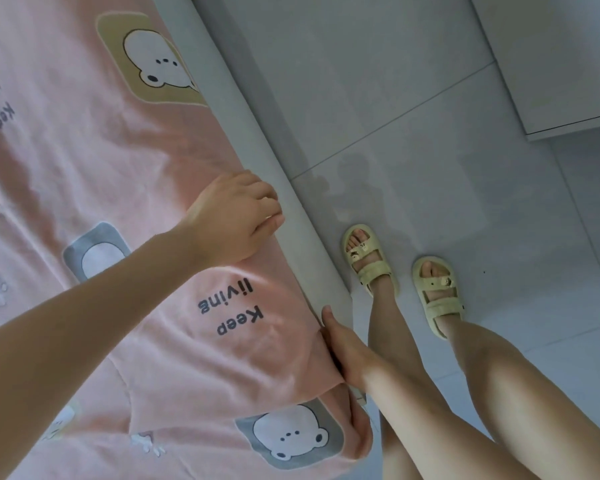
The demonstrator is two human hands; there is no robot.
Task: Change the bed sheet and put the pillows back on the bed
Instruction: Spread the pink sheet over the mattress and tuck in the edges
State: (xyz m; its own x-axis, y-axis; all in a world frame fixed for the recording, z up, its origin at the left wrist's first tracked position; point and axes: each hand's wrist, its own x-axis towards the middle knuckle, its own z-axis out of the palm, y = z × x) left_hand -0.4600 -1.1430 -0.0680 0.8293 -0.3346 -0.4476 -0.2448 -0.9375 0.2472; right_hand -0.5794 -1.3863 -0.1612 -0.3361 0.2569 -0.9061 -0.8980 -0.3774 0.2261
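Note:
A pink bed sheet [94, 174], printed with bear faces and the words "Keep living", covers the bed on the left. My left hand [236, 216] rests on the sheet's right edge, where its curled fingers pinch the fabric beside the pale bed side [257, 98]. Lower down the same edge, my right hand [343, 348] holds the sheet. Its thumb lies on top and its fingers are hidden under the fold. The sheet bunches into a loose flap below that hand. No pillow is in view.
The grey-white padded bed side runs diagonally from the top centre to the bottom centre. My feet in pale yellow sandals [371, 261] stand right beside it on the grey tiled floor [430, 150]. A white cabinet [561, 64] fills the top right corner.

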